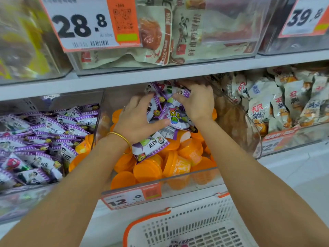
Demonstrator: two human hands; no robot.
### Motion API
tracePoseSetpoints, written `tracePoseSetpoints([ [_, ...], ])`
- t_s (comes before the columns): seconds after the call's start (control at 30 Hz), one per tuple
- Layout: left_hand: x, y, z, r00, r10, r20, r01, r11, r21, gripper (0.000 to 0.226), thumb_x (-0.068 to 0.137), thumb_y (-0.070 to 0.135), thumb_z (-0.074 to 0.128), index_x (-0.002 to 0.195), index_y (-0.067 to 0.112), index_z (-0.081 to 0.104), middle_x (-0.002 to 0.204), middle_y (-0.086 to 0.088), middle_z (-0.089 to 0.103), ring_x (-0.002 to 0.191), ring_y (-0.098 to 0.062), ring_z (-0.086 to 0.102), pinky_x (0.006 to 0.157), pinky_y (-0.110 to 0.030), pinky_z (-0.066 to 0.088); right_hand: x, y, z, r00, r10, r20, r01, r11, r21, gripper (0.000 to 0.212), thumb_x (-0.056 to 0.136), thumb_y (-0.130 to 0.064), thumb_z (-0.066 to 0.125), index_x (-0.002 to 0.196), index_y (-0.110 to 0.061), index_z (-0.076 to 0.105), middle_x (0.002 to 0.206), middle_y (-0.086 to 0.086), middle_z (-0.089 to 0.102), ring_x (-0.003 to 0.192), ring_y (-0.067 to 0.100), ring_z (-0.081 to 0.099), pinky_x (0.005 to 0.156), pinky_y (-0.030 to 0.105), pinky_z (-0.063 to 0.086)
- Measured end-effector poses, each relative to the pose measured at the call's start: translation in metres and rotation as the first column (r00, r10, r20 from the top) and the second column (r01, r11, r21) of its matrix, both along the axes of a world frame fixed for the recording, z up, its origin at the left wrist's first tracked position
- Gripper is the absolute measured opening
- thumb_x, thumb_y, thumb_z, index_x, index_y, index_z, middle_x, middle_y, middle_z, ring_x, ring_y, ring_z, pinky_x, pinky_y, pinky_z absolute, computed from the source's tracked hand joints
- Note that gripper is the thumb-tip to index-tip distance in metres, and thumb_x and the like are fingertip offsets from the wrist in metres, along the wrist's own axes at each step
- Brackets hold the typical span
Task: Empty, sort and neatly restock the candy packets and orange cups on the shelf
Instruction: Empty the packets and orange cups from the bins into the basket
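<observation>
White basket waiting nearest, below shelf. Left hand and right hand closing curled fingers round purple candy packets, bunch sitting between palms, above orange cups in middle bin.

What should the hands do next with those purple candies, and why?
Probably lift the bunch out. The left hand and right hand grip purple candy packets lying on the orange cups, where they don't belong; the basket waits below.
</observation>
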State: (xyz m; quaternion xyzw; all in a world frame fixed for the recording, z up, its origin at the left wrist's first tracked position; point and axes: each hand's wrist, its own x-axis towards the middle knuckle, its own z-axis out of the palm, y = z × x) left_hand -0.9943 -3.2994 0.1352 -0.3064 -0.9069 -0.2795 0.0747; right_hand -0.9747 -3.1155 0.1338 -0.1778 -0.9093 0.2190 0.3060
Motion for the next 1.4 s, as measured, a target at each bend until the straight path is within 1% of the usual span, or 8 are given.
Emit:
tracePoseSetpoints([
  [0.1, 0.014, -0.009, 0.008, 1.0, -0.006, 0.03, 0.004, 0.996, 0.089, 0.092, 0.074, 0.06, 0.066, 0.146, 0.019, 0.024, 0.142, -0.008, 0.027, 0.137, -0.022, 0.024, 0.108, -0.025, 0.02, 0.023, -0.005, -0.008, 0.994, 0.019, -0.105, -0.013, 0.998, 0.054, 0.043, 0.083, -0.049, 0.064, 0.118, -0.025, 0.065, 0.109, 0.005, 0.062, 0.103, 0.032, 0.051, 0.084, 0.032, 0.03],
  [0.23, 0.03, -0.027, 0.015, 0.997, 0.071, 0.038, -0.063, 0.984, -0.165, 0.112, 0.058, 0.081, 0.041, 0.15, 0.031, 0.002, 0.158, -0.006, -0.002, 0.145, -0.022, -0.007, 0.118, -0.047, 0.005, 0.064, -0.011, -0.009, 0.991, -0.051, -0.126, 0.057, 0.997, 0.047, 0.044, 0.083, -0.047, 0.066, 0.123, -0.03, 0.062, 0.121, 0.002, 0.06, 0.11, 0.033, 0.048, 0.078, 0.033, 0.036],
  [0.33, 0.044, -0.033, 0.002, 0.995, 0.096, -0.021, -0.099, 0.986, -0.138, 0.104, 0.06, 0.085, 0.03, 0.147, 0.04, -0.005, 0.158, -0.004, -0.01, 0.144, -0.021, -0.017, 0.117, -0.051, 0.001, 0.092, -0.017, -0.015, 0.99, -0.113, -0.082, 0.113, 0.994, 0.001, 0.042, 0.084, -0.05, 0.063, 0.123, -0.033, 0.061, 0.121, 0.001, 0.06, 0.11, 0.032, 0.046, 0.072, 0.034, 0.038],
  [0.43, 0.053, -0.027, -0.015, 0.994, 0.093, -0.058, -0.095, 0.995, -0.038, 0.102, 0.062, 0.084, 0.021, 0.149, 0.035, -0.003, 0.159, -0.004, -0.005, 0.145, -0.023, -0.012, 0.117, -0.053, 0.004, 0.101, -0.02, -0.022, 0.991, -0.131, -0.024, 0.129, 0.99, -0.064, 0.041, 0.088, -0.053, 0.057, 0.124, -0.033, 0.059, 0.12, 0.002, 0.06, 0.109, 0.03, 0.047, 0.066, 0.031, 0.032],
  [0.57, 0.059, -0.02, -0.015, 0.966, 0.253, 0.056, -0.251, 0.967, -0.042, 0.1, 0.074, 0.081, 0.04, 0.15, 0.031, -0.004, 0.158, -0.012, -0.007, 0.144, -0.036, -0.007, 0.116, -0.051, 0.004, 0.101, -0.019, -0.028, 0.99, -0.144, -0.004, 0.142, 0.977, -0.162, 0.036, 0.092, -0.05, 0.052, 0.121, -0.03, 0.061, 0.115, 0.005, 0.06, 0.107, 0.033, 0.051, 0.066, 0.032, 0.032],
  [0.8, 0.073, -0.014, -0.007, 0.961, 0.063, 0.269, -0.036, 0.994, -0.102, 0.105, 0.059, 0.086, 0.037, 0.146, 0.045, -0.004, 0.159, 0.002, -0.006, 0.144, -0.029, -0.013, 0.117, -0.051, 0.001, 0.1, -0.022, -0.031, 0.987, -0.16, 0.029, 0.162, 0.963, -0.216, 0.031, 0.095, -0.046, 0.049, 0.11, -0.023, 0.063, 0.104, 0.008, 0.062, 0.098, 0.034, 0.056, 0.061, 0.032, 0.031],
  [0.97, 0.075, -0.001, -0.006, 0.964, -0.013, 0.265, 0.06, 0.984, -0.17, 0.13, 0.05, 0.083, 0.061, 0.148, 0.035, -0.011, 0.158, 0.001, -0.011, 0.144, -0.03, -0.015, 0.117, -0.051, 0.002, 0.099, -0.026, -0.025, 0.986, -0.162, 0.04, 0.167, 0.967, -0.191, 0.029, 0.093, -0.045, 0.054, 0.111, -0.026, 0.065, 0.107, 0.007, 0.063, 0.098, 0.033, 0.058, 0.062, 0.034, 0.038],
  [1.4, 0.04, 0.01, -0.006, 0.975, 0.045, 0.216, -0.021, 0.993, -0.113, 0.109, 0.067, 0.054, 0.076, 0.15, 0.028, 0.01, 0.155, -0.009, 0.02, 0.142, -0.033, 0.017, 0.114, -0.046, 0.024, 0.105, -0.02, -0.011, 0.997, -0.079, 0.015, 0.08, 0.948, -0.307, 0.024, 0.092, -0.04, 0.058, 0.101, -0.022, 0.069, 0.093, 0.007, 0.069, 0.088, 0.031, 0.061, 0.068, 0.038, 0.05],
])
